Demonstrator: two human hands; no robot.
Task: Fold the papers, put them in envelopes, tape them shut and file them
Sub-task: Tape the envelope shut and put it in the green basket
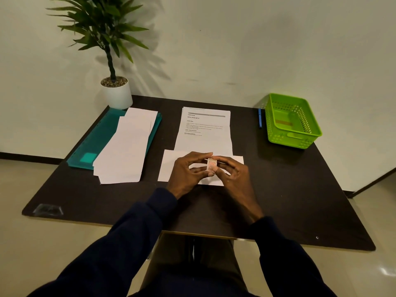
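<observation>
A small roll of tape (211, 165) is held upright between both hands, just above a white envelope (169, 168) lying flat near the table's middle. My left hand (188, 172) pinches the roll from the left, and my right hand (230, 171) pinches it from the right. Behind the envelope lies a stack of printed papers (204, 129). Several white envelopes (126, 151) are piled on a teal folder (94, 144) at the left.
A green plastic basket (291, 122) stands at the back right of the dark table (289, 189), with a blue pen (260, 117) beside it. A potted plant (116, 91) sits at the back left corner. The wall is close behind.
</observation>
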